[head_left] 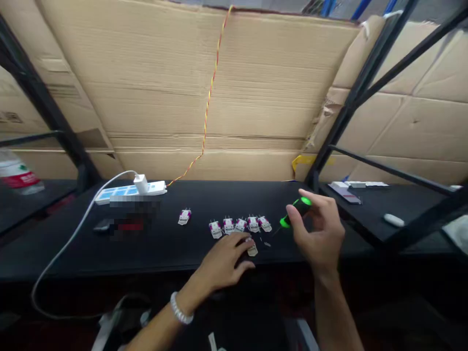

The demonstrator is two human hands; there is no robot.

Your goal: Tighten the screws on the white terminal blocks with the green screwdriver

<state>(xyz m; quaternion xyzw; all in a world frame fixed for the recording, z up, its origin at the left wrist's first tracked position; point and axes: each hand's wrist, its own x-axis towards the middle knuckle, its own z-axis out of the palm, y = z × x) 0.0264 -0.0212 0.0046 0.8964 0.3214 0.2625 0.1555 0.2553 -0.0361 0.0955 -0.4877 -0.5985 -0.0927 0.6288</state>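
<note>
- Landmark: the row of five white-and-purple pieces (240, 225) on the black table (146, 248); all places below are told from this row
- Work piece: a similar white piece (252, 250) lies just to the near side of the row, below its right half, partly covered by the fingertips of the left hand (225, 259)
- Left hand: reaches in from the near left of the row, fingers stretched over the work piece, thumb lower and apart from the index finger; I cannot tell whether the fingertips grip the piece or only rest on it
- Right hand: this hand (321, 229) is to the right of the row, raised, thumb and fingers pinched on the handle of a black-and-green screwdriver (301, 208)
- Key relation: the screwdriver's long axis slopes down and left, its thin, blurred shaft pointing towards the near right of the row; from the right fingers, the work piece lies to the left and lower, with a gap between it and the shaft
- Nearer hand: the left, which is at the work piece; the right stands well apart
- Axis of the work piece: seems to run roughly away from the person, tilted a little, though the fingers hide its far end
- Between: some tiny loose bits (267, 244) lie just off the row's near right end, between the work piece and the screwdriver
- Further off: one more white-and-purple piece (184, 217) sits alone, left of the row
</note>
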